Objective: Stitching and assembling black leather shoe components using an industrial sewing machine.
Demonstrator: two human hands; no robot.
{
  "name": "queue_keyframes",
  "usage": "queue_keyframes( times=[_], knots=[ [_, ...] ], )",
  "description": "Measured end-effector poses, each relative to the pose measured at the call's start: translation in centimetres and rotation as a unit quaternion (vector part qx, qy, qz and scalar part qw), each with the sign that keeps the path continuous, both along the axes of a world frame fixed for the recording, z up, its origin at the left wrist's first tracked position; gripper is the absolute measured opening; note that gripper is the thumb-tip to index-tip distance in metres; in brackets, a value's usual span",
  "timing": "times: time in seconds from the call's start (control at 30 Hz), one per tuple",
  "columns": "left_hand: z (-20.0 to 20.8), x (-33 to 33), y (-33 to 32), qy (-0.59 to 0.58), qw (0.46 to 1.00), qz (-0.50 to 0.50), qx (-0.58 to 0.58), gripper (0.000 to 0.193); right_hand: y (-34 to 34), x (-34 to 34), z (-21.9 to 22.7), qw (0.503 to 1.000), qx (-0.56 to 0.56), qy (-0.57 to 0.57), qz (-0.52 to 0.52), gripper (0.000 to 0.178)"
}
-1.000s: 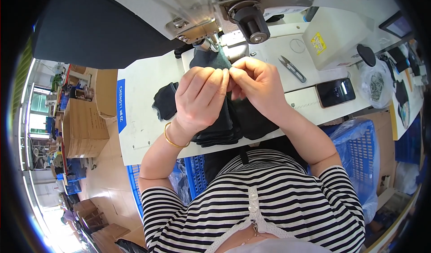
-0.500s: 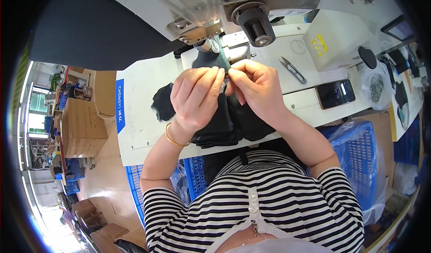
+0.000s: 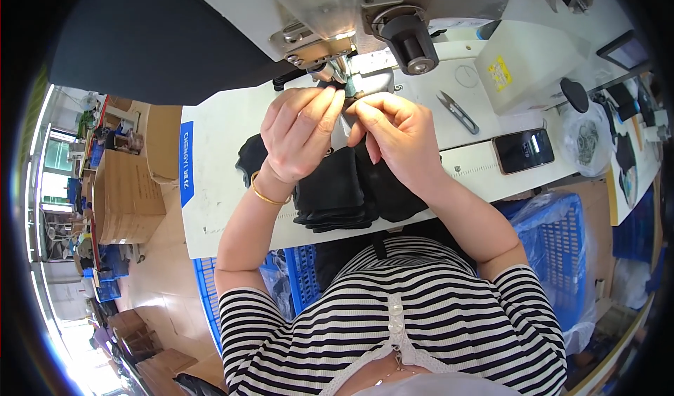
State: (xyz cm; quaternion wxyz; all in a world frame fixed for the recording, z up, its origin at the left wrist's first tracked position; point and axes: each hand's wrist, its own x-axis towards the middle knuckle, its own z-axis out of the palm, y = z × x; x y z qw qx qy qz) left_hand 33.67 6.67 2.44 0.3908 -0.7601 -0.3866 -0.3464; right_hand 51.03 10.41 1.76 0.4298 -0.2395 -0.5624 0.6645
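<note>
Under the presser foot of a sewing machine [image 3: 330, 71] sits a small dark fabric piece with a grey-green side [image 3: 350, 87]. My left hand [image 3: 300, 133] pinches its near edge between thumb and fingertips, close to the needle area. Beside it my right hand [image 3: 400, 140] is closed at the fabric's right edge, thumb against the index finger. Most of the piece is hidden by the fingers and the machine. Below my hands lies a stack of black fabric pieces [image 3: 331, 196], with another dark piece [image 3: 250, 159] to its left.
Thread snips [image 3: 458, 112] and a phone [image 3: 524, 149] lie on the white machine table [image 3: 225, 210] at right. Behind them stands a white box [image 3: 523, 66]. Blue plastic baskets [image 3: 562, 255] are below the table edge. Cardboard boxes [image 3: 126, 196] stand on the floor at left.
The fabric has moved away from me under the machine, and less of it shows. My left hand has shifted slightly up and left, uncovering more of the black stack.
</note>
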Motion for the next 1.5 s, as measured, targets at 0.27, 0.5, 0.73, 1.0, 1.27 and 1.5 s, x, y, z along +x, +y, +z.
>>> queue_keyframes(
  times=[0.27,0.5,0.73,1.0,1.27,1.5],
  knots=[
    [-0.3,-0.7,1.6,-0.004,0.999,-0.019,0.044,0.031,-0.3,0.3,-0.1,0.999,0.007,-0.028,0.016,0.018],
    [-0.2,-0.6,1.9,-0.021,0.999,0.004,0.044,0.025,-0.8,0.0,-0.1,0.999,0.016,-0.026,0.033,0.017],
    [-0.5,-0.7,2.1,-0.024,0.998,0.007,0.051,0.025,-1.0,0.0,-0.4,0.998,0.021,-0.04,0.041,0.018],
    [-0.5,-0.8,2.1,-0.03,0.998,0.006,0.049,0.024,-1.5,0.6,-0.1,0.995,0.03,-0.071,0.057,0.018],
    [-1.4,-1.0,2.3,-0.049,0.997,0.002,0.052,0.028,-1.4,1.7,-1.7,0.995,0.07,-0.073,0.005,0.016],
    [-2.7,-0.9,1.9,-0.197,0.97,0.102,-0.098,0.038,0.2,5.1,-4.7,0.831,0.403,-0.322,-0.207,0.048]
  ],
)
